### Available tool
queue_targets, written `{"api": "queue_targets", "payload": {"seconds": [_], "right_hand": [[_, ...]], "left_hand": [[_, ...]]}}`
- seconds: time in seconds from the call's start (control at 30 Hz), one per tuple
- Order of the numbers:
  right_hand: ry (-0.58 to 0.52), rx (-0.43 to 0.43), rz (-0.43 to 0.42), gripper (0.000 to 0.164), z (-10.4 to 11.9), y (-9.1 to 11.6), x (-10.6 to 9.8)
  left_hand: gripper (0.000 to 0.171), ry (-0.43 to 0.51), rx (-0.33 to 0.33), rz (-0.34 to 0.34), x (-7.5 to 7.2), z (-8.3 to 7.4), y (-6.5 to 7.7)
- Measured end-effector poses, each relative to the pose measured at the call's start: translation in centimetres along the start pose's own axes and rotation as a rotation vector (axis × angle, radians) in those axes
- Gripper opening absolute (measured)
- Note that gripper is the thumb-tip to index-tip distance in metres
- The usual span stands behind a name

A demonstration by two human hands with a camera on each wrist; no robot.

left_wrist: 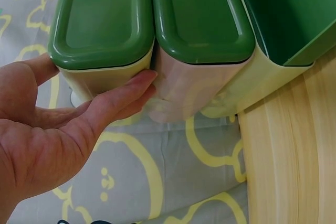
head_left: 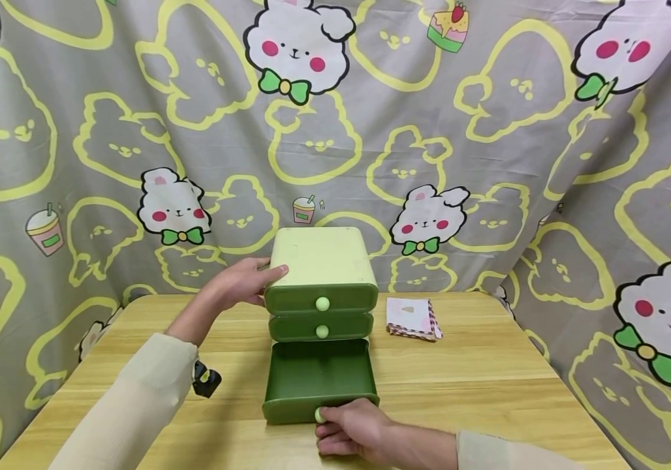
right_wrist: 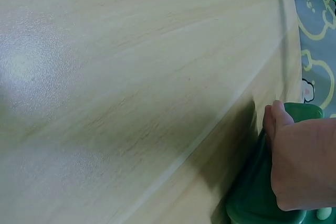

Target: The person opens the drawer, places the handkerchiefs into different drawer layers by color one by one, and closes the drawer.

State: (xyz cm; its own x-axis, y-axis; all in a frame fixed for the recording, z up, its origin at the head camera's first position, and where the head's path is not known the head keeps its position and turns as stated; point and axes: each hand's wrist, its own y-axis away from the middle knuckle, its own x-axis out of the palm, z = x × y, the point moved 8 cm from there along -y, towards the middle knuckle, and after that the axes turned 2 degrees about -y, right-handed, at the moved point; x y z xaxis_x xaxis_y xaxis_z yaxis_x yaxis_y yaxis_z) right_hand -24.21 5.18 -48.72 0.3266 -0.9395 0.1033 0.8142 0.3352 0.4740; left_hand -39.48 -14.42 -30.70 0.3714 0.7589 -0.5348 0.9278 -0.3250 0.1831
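Note:
A small cabinet (head_left: pixel 324 258) with a pale yellow-green top and dark green drawer fronts stands mid-table. Its upper two drawers are closed; the bottom drawer (head_left: pixel 320 372) is pulled out, and its visible interior holds nothing. My left hand (head_left: pixel 244 281) holds the cabinet's upper left side, one digit over the top edge and others along the side wall (left_wrist: pixel 113 80). At the front, my right hand (head_left: pixel 359 427) pinches the round pale knob (head_left: pixel 320 415) of the bottom drawer. In the right wrist view, the back of the right hand (right_wrist: pixel 302 163) hides the knob it grips.
A folded cloth (head_left: pixel 412 318) with a checked edge lies on the wooden table (head_left: pixel 459 372), right of the cabinet. A small black object (head_left: pixel 206 380) shows beside the left sleeve. Patterned curtain (head_left: pixel 324 150) hangs behind and along the sides.

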Motion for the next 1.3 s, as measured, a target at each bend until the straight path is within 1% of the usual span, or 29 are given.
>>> {"api": "queue_targets", "payload": {"seconds": [0.17, 0.3, 0.4, 0.47, 0.57, 0.63, 0.73, 0.83, 0.9, 1.07, 1.17, 1.3], "right_hand": [[0.025, 0.018, 0.001, 0.033, -0.1, 0.0, -0.1], [0.087, 0.005, 0.016, 0.034, 0.2, 0.2, -0.3], [0.156, -0.030, 0.071, 0.035, 0.7, 0.5, -0.5], [0.197, -0.044, 0.130, 0.036, 1.3, 0.8, -0.6], [0.267, -0.056, 0.222, 0.034, 2.3, 1.3, -0.9], [0.311, -0.048, 0.278, 0.034, 3.1, 1.7, -1.3], [0.383, -0.051, 0.322, 0.034, 4.5, 2.0, -2.2], [0.435, -0.050, 0.317, 0.033, 6.1, 2.0, -3.2], [0.449, -0.047, 0.317, 0.033, 7.2, 2.0, -3.9], [0.472, -0.051, 0.286, 0.035, 9.7, 1.6, -6.0], [0.510, -0.070, 0.234, 0.035, 11.2, 0.9, -7.8], [0.550, -0.088, 0.141, 0.031, 13.0, -0.3, -11.0]], "left_hand": [[0.074, -0.002, 0.000, -0.001, -0.1, 0.2, 0.0], [0.075, -0.004, 0.003, 0.003, -0.1, 0.2, 0.0], [0.076, -0.004, 0.002, 0.004, -0.1, 0.1, -0.1], [0.076, -0.003, 0.000, 0.003, -0.1, 0.1, -0.1], [0.076, 0.001, -0.004, 0.003, 0.0, 0.1, -0.1], [0.076, 0.003, -0.005, 0.003, 0.0, 0.1, -0.1], [0.076, 0.004, -0.004, 0.004, 0.0, 0.1, -0.1], [0.075, 0.005, -0.002, 0.005, -0.1, 0.2, 0.0], [0.075, 0.006, -0.003, 0.006, -0.1, 0.3, 0.0], [0.076, 0.005, -0.008, 0.004, -0.1, 0.3, 0.0], [0.076, 0.005, -0.008, 0.000, -0.1, 0.3, 0.0], [0.076, 0.008, -0.001, 0.002, 0.0, 0.2, 0.0]]}}
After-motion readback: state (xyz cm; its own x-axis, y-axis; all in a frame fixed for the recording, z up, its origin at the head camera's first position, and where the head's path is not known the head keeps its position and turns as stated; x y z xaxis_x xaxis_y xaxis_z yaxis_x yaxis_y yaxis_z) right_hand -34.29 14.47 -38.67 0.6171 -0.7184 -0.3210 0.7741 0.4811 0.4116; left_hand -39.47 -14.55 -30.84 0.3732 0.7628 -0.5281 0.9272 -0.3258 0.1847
